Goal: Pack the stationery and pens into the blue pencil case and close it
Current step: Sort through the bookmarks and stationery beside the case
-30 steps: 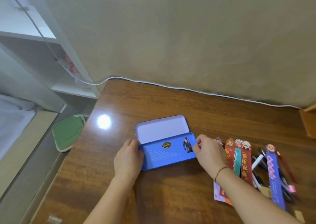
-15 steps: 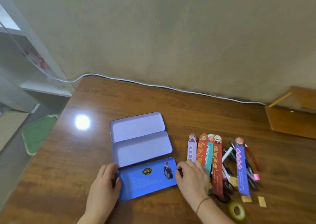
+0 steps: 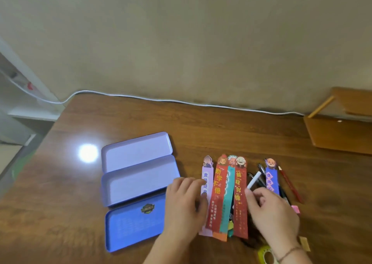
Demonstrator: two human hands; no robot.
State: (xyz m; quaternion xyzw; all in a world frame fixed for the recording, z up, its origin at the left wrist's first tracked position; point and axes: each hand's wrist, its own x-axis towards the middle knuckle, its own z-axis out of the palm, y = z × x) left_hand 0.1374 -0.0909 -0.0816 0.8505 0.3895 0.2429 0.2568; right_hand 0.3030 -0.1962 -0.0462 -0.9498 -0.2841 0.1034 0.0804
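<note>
Nearest the camera, a roll of yellow-green tape (image 3: 265, 255) lay on the wooden counter (image 3: 221, 127) at the bottom edge, partly behind the right wrist. A small tan slip (image 3: 305, 243) lay just to its right.

The right hand (image 3: 274, 213) was over the pile of pens (image 3: 261, 180), its fingers (image 3: 250, 196) curled loosely; whether they gripped anything could not be determined. A white pen (image 3: 254, 179) lay just beyond its fingertips, contact unclear. The hand hid the near part of the pens and of the blue bookmark (image 3: 271, 178).

The left hand (image 3: 185, 205) rested palm down with fingers extended and released, grasping nothing; its fingertips (image 3: 199, 182) overlapped the lilac bookmark (image 3: 207, 180). This hand covered the right end of the blue pencil case lid (image 3: 134, 223), which lay flat at the near left.

The bookmarks lay side by side in a row: lilac, red (image 3: 218, 185), teal (image 3: 229, 189), a second red (image 3: 240, 185), then the blue one apart on the pens. A red pencil (image 3: 289, 183) lay at the far right of the pile.

Beyond the lid, the blue pencil case lay opened out, with a middle tray (image 3: 138, 179) and a far tray (image 3: 136, 151), both lilac inside and holding nothing. A bright light reflection (image 3: 88, 152) showed on the counter to their left.

Farthest back, a white cable (image 3: 181, 102) ran along the wall (image 3: 181, 42). A brown board (image 3: 340, 131) sat at the far right.
</note>
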